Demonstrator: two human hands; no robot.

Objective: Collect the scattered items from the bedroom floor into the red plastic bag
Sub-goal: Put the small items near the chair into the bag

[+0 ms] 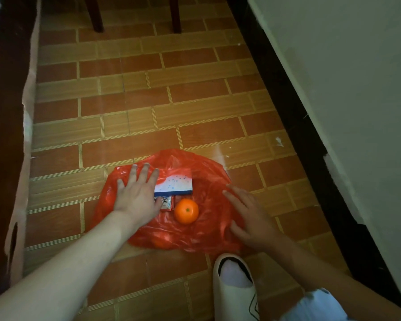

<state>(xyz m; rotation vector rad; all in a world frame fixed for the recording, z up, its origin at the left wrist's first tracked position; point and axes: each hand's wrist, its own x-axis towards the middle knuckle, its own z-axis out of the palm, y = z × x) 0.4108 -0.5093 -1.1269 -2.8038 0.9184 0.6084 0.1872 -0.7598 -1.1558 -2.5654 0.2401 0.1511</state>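
Along the far left runs a dark wooden furniture edge (0, 135), and beside it the brown tiled floor (148, 100) stretches up toward two dark chair legs (97, 17) at 12 o'clock. Low in the middle of the floor lies the red plastic bag (195, 235), spread out flat and crumpled. The left hand (137, 195) lies on the bag's 9 o'clock side, fingers straight and spread, its grip released and pressing flat on the plastic. Just right of its fingers sits a white and blue box (175, 185), its far edge tucked under a fold of red plastic; whether it lies inside the bag or only on it cannot be told. Below the box, at the left hand's thumb side, lies a small silvery packet (166, 202) with a red edge, touching the box. Just right of the packet rests an orange (186, 211), stem end up, near the bag's middle. At the bag's 3 o'clock edge the right hand (250, 216) rests on the plastic with relaxed fingers extended, its grip also released and holding nothing. At 6 o'clock, just beneath the bag, a foot in a white slipper (234, 288) stands on the floor. On the right a black skirting band runs beneath a pale wall (345, 89).
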